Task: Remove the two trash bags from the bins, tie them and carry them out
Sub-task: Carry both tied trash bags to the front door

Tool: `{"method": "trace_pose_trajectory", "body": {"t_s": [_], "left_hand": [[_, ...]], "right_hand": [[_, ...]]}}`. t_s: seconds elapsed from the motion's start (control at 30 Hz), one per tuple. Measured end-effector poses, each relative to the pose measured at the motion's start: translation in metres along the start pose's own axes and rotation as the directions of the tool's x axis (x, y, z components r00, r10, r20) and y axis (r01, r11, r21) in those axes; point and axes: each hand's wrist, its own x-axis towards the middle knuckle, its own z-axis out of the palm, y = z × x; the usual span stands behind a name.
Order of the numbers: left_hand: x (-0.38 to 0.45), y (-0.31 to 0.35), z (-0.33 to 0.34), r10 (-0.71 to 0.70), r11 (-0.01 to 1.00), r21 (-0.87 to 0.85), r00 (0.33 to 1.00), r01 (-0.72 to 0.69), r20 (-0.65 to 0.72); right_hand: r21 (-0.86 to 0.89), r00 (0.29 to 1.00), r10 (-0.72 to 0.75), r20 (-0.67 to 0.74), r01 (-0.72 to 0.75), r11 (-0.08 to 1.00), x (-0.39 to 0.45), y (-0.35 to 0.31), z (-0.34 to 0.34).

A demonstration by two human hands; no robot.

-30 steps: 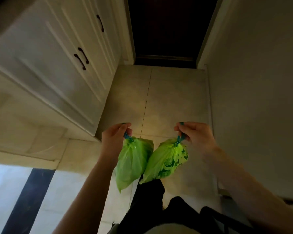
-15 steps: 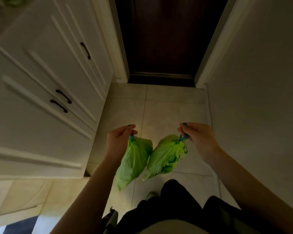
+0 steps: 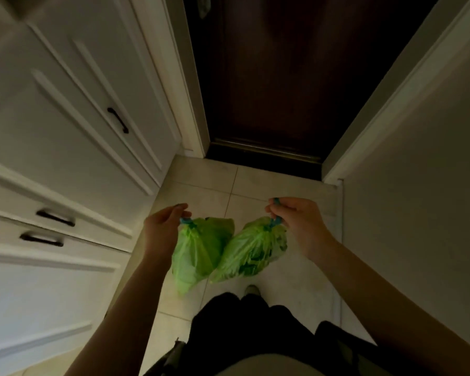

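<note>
Trash bags hang down from both hands, one each. The left hand pinches the blue tie of the left bag; the right hand pinches the right bag. Both are green, tied and touching. The dark door is straight ahead.

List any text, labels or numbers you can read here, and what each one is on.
No readable text anywhere in this view.
Right bag, held by the right hand: dark green print, too crumpled and dim to read.
Left bag, held by the left hand: plain.
Cabinets and dark door: no labels visible.
</note>
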Motion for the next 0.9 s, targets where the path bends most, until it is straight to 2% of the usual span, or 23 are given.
{"method": "trace_pose_trajectory", "body": {"t_s": [0.33, 0.57, 0.73, 0.9], "left_hand": [[0.137, 0.066, 0.079, -0.014, 1.000, 0.000, 1.000, 0.014, -0.020], [0.231, 0.096, 0.126, -0.068, 0.990, 0.130, 0.996, 0.061, 0.049], [0.292, 0.123, 0.154, -0.090, 0.988, 0.131, 0.996, 0.087, 0.021], [0.345, 0.131, 0.175, -0.153, 0.982, 0.098, 0.986, 0.159, -0.067]], "right_hand": [[-0.122, 0.997, 0.008, 0.075, 0.001, 0.992, 0.177, -0.080, 0.008], [-0.227, 0.995, 0.066, 0.077, -0.047, 0.973, 0.299, -0.127, 0.024], [-0.314, 0.984, 0.112, 0.139, -0.064, 0.947, 0.368, -0.160, 0.041], [-0.414, 0.975, 0.155, 0.158, -0.077, 0.907, 0.430, -0.179, 0.060]]}}
